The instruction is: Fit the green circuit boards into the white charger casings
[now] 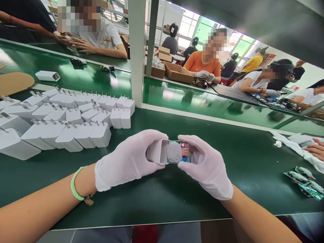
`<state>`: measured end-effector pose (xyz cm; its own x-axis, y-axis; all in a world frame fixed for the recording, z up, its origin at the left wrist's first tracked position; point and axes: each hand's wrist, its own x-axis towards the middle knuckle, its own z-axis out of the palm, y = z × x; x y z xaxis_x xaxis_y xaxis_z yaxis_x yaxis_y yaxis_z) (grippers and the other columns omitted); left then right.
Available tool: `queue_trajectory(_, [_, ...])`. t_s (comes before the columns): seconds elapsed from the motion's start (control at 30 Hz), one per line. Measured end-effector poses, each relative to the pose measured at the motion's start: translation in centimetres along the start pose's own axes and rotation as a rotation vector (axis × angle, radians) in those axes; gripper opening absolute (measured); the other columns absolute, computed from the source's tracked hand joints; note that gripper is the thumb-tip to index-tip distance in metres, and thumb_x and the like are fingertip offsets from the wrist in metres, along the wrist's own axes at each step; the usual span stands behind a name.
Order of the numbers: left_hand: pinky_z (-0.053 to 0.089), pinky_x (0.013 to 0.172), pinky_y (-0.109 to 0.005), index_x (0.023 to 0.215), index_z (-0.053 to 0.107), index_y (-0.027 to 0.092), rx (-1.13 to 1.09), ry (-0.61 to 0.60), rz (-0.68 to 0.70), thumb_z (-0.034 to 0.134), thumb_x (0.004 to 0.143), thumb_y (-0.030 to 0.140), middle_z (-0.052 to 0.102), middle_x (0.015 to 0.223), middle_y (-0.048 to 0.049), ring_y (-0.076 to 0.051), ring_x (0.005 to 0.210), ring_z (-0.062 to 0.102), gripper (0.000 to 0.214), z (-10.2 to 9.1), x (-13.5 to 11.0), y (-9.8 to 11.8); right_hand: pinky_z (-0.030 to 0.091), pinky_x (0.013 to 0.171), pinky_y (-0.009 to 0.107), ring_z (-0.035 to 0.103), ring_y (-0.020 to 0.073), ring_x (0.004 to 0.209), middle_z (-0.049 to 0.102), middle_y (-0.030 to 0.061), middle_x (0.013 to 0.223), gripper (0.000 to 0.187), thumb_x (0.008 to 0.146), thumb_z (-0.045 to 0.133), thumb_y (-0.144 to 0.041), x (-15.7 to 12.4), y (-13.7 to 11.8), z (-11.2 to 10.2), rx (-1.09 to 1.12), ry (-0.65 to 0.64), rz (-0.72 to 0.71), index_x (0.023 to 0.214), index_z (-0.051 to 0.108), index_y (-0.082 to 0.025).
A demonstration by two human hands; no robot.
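Holding a hollow white plastic casing (pixel 154 152) mouth to end with a small green circuit board (pixel 184 146), above the glossy dark green surface (pixel 162 199).
Grasping the casing in the left white-gloved grip (pixel 131 154) and the board's far end in the right white-gloved grip (pixel 208 163), pinched across opposite sides, presumably to leave the mouth unblocked and keep both in line; hard to tell how deep at the joint. To the left, with white box-shaped pronged blocks (pixel 78 135) packed in rows, mostly prong side up, probably to save room; to the right, with loose green circuit boards (pixel 305 184) piled together, perhaps for easy reach. Looking smooth and plain on the casing, crowded on the board, with a rough round grey lump (pixel 174 152) beside a reddish-faced metal port (pixel 185 151).
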<state>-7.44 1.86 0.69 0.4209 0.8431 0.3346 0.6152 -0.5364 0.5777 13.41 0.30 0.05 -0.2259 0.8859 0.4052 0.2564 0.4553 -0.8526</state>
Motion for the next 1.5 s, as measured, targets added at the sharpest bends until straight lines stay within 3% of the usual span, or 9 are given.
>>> queue_trajectory(0.3, [0.053, 0.086, -0.031, 0.109, 0.059, 0.022, 0.015, 0.023, 0.037, 0.068, 0.068, 0.028, 0.066, 0.107, -0.0012, -0.018, 0.091, 0.064, 0.042, 0.1, -0.3, 0.5, 0.055, 0.066, 0.03, 0.063, 0.0169, 0.077, 0.063, 0.0044, 0.097, 0.045, 0.074, 0.07, -0.022, -0.6, -0.2, 0.0, -0.426, -0.066, -0.3, 0.116, 0.054, -0.027])
queue_trajectory(0.43, [0.053, 0.088, -0.028, 0.11, 0.059, 0.022, 0.011, -0.015, 0.067, 0.067, 0.067, 0.023, 0.066, 0.108, 0.0001, -0.017, 0.095, 0.064, 0.043, 0.2, -0.4, 0.7, 0.054, 0.064, 0.026, 0.063, 0.0163, 0.078, 0.063, 0.0037, 0.096, 0.051, 0.076, 0.07, -0.026, -0.7, -0.1, 0.0, -0.526, -0.115, -0.322, 0.123, 0.05, -0.027])
queue_trajectory(0.53, [0.055, 0.084, -0.028, 0.108, 0.058, 0.024, -0.009, 0.0, 0.061, 0.068, 0.066, 0.024, 0.067, 0.104, 0.0009, -0.017, 0.092, 0.065, 0.043, 0.3, -0.6, 0.9, 0.054, 0.066, 0.028, 0.062, 0.018, 0.08, 0.063, 0.0038, 0.1, 0.068, 0.075, 0.073, -0.036, -0.7, 0.3, -0.1, -0.494, -0.182, -0.3, 0.135, 0.041, -0.031])
queue_trajectory(0.7, [0.058, 0.076, -0.033, 0.109, 0.054, 0.026, -0.07, 0.027, 0.044, 0.068, 0.068, 0.029, 0.068, 0.104, -0.0013, -0.019, 0.086, 0.066, 0.044, 0.3, -0.9, 0.9, 0.053, 0.073, 0.035, 0.061, 0.02, 0.078, 0.063, 0.0049, 0.096, 0.08, 0.076, 0.068, -0.053, -0.9, 1.2, 0.4, -0.23, -0.238, -0.157, 0.144, 0.032, -0.029])
queue_trajectory(0.87, [0.058, 0.079, -0.031, 0.108, 0.054, 0.026, -0.114, 0.027, 0.08, 0.069, 0.07, 0.028, 0.067, 0.106, -0.001, -0.019, 0.091, 0.066, 0.041, 0.2, -1.0, 1.0, 0.053, 0.079, 0.037, 0.063, 0.0188, 0.083, 0.065, 0.0044, 0.1, 0.068, 0.082, 0.063, -0.039, -1.1, 1.7, 1.2, 0.035, -0.251, 0.101, 0.142, 0.034, -0.027])
queue_trajectory(1.03, [0.056, 0.081, -0.031, 0.107, 0.055, 0.023, -0.042, 0.062, 0.099, 0.068, 0.068, 0.024, 0.067, 0.106, -0.0026, -0.019, 0.092, 0.065, 0.041, 0.2, -0.9, 1.1, 0.053, 0.073, 0.034, 0.063, 0.0171, 0.076, 0.066, 0.001, 0.086, 0.031, 0.074, 0.063, -0.022, -0.9, 0.8, 1.5, -0.024, -0.045, 0.16, 0.104, 0.056, -0.026])
queue_trajectory(1.17, [0.054, 0.077, -0.03, 0.101, 0.057, 0.021, 0.07, 0.096, 0.229, 0.056, 0.073, 0.014, 0.067, 0.098, -0.0036, -0.018, 0.088, 0.063, 0.029, 0.3, -0.5, 1.5, 0.051, 0.067, 0.032, 0.061, 0.0156, 0.068, 0.063, -0.0003, 0.08, 0.005, 0.075, 0.058, -0.021, -0.3, -0.2, 1.4, -0.075, 0.008, 0.276, 0.079, 0.056, -0.023])
queue_trajectory(1.3, [0.052, 0.073, -0.03, 0.103, 0.056, 0.019, 0.174, 0.091, 0.429, 0.045, 0.077, 0.006, 0.066, 0.085, -0.0039, -0.017, 0.082, 0.061, 0.031, 0.6, -0.4, 1.6, 0.051, 0.066, 0.029, 0.063, 0.0152, 0.069, 0.065, -0.0011, 0.078, 0.005, 0.076, 0.055, -0.022, 0.0, -0.7, 1.5, -0.052, -0.09, 0.399, 0.08, 0.059, -0.022])
queue_trajectory(1.5, [0.048, 0.068, -0.03, 0.079, 0.06, 0.02, 0.288, 0.067, 0.455, 0.044, 0.077, 0.005, 0.061, 0.075, -0.0017, -0.016, 0.072, 0.055, 0.022, 1.0, -0.3, 1.3, 0.05, 0.064, 0.029, 0.063, 0.0171, 0.07, 0.066, -0.0009, 0.075, 0.004, 0.074, 0.058, -0.025, 0.0, -0.8, 1.8, -0.126, -0.026, 0.441, 0.074, 0.061, -0.022])
